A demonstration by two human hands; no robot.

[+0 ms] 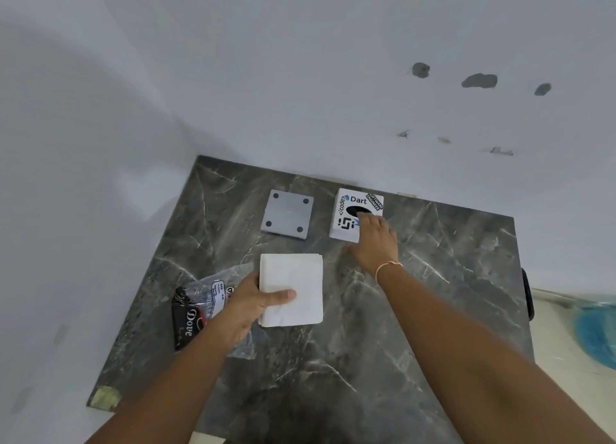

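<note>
Midway: left hand (246, 307) pinches napkins (293, 287), thumb on top; right hand (375, 243) reaches box (346, 203) hole, grip unclear; base (287, 213) off, loading seemingly pending.

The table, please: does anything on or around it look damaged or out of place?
Yes. The table's near-left corner looks chipped, showing a yellowish patch. The wall behind has grey patches where paint seems gone. The Dove wrapper lies crumpled, partly under the left hand.

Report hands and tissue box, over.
Left hand grips folded tissue stack. Right hand fingertips at stickered tissue box opening. Grey square plate apart, nothing blocking.
</note>
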